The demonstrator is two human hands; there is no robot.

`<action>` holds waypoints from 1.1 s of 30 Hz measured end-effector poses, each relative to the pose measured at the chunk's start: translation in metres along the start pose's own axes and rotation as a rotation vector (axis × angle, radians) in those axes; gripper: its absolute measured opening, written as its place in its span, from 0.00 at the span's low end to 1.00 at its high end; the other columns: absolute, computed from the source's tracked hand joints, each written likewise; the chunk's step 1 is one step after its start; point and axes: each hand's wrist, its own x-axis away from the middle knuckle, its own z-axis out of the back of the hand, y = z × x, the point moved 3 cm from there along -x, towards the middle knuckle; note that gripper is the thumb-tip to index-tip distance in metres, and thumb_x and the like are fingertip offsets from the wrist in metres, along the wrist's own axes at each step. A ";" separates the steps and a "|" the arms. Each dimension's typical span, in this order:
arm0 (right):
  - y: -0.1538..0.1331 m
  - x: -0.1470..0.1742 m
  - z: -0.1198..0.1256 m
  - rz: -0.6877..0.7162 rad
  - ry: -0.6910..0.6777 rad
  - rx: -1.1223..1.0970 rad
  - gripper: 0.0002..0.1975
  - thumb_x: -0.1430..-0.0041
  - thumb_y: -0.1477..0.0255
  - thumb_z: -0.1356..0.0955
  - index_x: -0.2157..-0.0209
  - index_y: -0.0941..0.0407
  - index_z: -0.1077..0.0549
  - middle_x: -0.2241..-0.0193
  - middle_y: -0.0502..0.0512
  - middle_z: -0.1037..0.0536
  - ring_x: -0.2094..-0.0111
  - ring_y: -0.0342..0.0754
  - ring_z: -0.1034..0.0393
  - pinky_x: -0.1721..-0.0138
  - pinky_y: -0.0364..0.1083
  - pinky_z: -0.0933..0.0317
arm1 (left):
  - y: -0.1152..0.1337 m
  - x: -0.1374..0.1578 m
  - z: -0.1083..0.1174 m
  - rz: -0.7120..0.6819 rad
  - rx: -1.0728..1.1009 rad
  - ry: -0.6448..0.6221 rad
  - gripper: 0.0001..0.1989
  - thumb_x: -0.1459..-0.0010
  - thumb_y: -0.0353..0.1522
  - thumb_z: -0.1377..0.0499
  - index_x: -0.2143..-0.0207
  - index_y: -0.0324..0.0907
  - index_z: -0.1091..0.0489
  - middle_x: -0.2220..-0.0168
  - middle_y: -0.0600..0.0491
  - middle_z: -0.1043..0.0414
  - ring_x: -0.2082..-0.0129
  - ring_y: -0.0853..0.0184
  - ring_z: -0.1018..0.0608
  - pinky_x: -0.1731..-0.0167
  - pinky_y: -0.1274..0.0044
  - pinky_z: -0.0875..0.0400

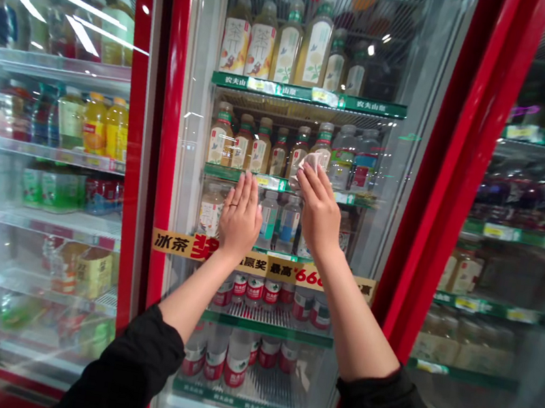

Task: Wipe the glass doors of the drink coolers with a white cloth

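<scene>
My right hand (321, 215) is raised in front of the glass door (383, 159) of a drinks fridge, its fingers closed on a light, crumpled cloth (311, 162) held near the glass. Whether it is cloth or paper is hard to tell. To the left and slightly lower, my left hand (240, 216) is flat with the fingers stretched out and a ring on one of them. Its palm faces the glass, and it holds nothing. Behind the glass, several tea bottles (260, 150) stand on the shelf near both hands.
A printed banner strip (283, 270) crosses the door below my hands. Red door frames (169, 119) border the glass on both sides. A lit fridge with drinks stands at left, with juice bottles (116, 127) on a shelf. Another shelved fridge (510, 235) is at right.
</scene>
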 end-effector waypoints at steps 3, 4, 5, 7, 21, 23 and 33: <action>-0.013 -0.007 -0.011 0.055 -0.053 -0.018 0.38 0.28 0.88 0.43 0.23 0.48 0.38 0.26 0.51 0.30 0.21 0.55 0.44 0.23 0.63 0.37 | 0.000 0.001 -0.003 0.015 -0.004 -0.003 0.35 0.22 0.32 0.51 0.18 0.41 0.57 0.19 0.45 0.54 0.18 0.55 0.49 0.18 0.54 0.54; -0.015 -0.005 -0.012 0.090 -0.088 -0.024 0.39 0.29 0.89 0.43 0.23 0.48 0.37 0.26 0.51 0.30 0.22 0.55 0.43 0.23 0.63 0.37 | 0.000 0.001 -0.003 0.008 -0.003 -0.002 0.35 0.22 0.32 0.51 0.18 0.42 0.57 0.18 0.45 0.54 0.18 0.55 0.49 0.18 0.55 0.54; -0.015 -0.001 -0.011 0.122 -0.122 -0.027 0.39 0.29 0.89 0.42 0.24 0.47 0.37 0.26 0.50 0.30 0.22 0.54 0.43 0.23 0.63 0.37 | 0.000 0.001 -0.003 -0.003 -0.005 0.002 0.35 0.22 0.32 0.51 0.17 0.43 0.57 0.18 0.46 0.54 0.18 0.56 0.48 0.18 0.56 0.53; -0.009 0.011 -0.004 0.164 -0.164 -0.020 0.38 0.28 0.89 0.42 0.24 0.46 0.37 0.27 0.49 0.30 0.22 0.54 0.42 0.23 0.62 0.36 | -0.001 0.002 -0.002 -0.028 -0.021 0.026 0.35 0.22 0.32 0.52 0.17 0.43 0.58 0.19 0.47 0.53 0.18 0.58 0.48 0.18 0.57 0.53; -0.001 0.002 0.000 0.090 -0.136 0.026 0.38 0.26 0.86 0.44 0.22 0.46 0.40 0.25 0.47 0.31 0.21 0.55 0.45 0.22 0.63 0.38 | 0.002 0.000 -0.001 0.004 0.003 0.022 0.35 0.23 0.31 0.51 0.18 0.42 0.53 0.18 0.48 0.52 0.18 0.59 0.48 0.17 0.60 0.55; -0.001 0.018 0.003 0.122 -0.175 0.007 0.38 0.27 0.87 0.44 0.22 0.45 0.40 0.25 0.47 0.31 0.21 0.54 0.44 0.22 0.62 0.38 | 0.003 -0.001 0.002 0.016 0.025 -0.015 0.35 0.23 0.31 0.51 0.18 0.42 0.53 0.18 0.48 0.54 0.18 0.58 0.49 0.17 0.59 0.56; 0.032 0.007 0.021 -0.059 -0.014 0.042 0.36 0.24 0.82 0.42 0.22 0.41 0.40 0.26 0.47 0.30 0.21 0.58 0.44 0.23 0.68 0.39 | 0.024 -0.005 0.013 -0.150 0.064 -0.095 0.40 0.28 0.23 0.53 0.17 0.45 0.58 0.18 0.52 0.51 0.18 0.59 0.48 0.17 0.60 0.55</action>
